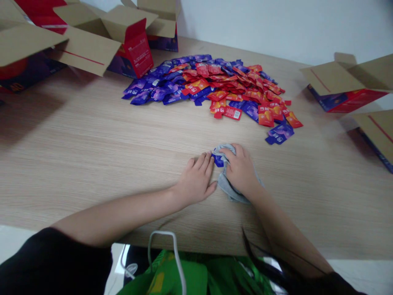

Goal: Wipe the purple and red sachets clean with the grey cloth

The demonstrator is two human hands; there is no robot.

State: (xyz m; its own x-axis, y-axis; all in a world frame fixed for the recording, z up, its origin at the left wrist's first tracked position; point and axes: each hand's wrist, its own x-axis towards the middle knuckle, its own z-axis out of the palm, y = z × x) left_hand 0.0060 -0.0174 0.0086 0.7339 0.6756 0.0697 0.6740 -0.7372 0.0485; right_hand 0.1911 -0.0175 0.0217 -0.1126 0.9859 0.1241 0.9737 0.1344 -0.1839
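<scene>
On the wooden table, a small blue packet (pixel 218 160) lies between my two hands, partly covered. My left hand (pixel 198 178) rests flat, with its fingertips at the packet's left edge and its thumb apart. My right hand (pixel 240 170) is closed on a crumpled grey cloth (pixel 231 192), which presses over the packet's right side. Farther back is a wide pile of blue packets (pixel 159 92) and red-orange packets (pixel 245 88). One blue packet (pixel 280 133) lies at the pile's front right edge.
Open cardboard boxes (pixel 135 53) stand at the back left, and more boxes (pixel 346 96) are at the right. A pale wall (pixel 260 28) rises behind the table (pixel 92 151). A white cable (pixel 176 250) hangs by the table's front edge.
</scene>
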